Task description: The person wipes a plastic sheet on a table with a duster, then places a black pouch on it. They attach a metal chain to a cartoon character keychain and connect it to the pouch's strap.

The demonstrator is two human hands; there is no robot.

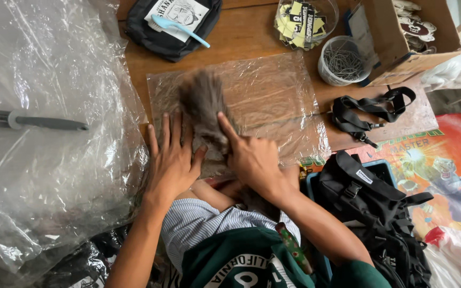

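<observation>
Two bare hands press flat on a clear plastic bag spread over the wooden table. Between them lies a grey furry thing, blurred, so its kind is unclear. Left hand lies open, fingers spread, just left of the fur; right hand lies open too, forefinger touching the fur's right edge. Neither grasps anything. Beyond the fingertips sit a black pouch and a tub of paper clips.
</observation>
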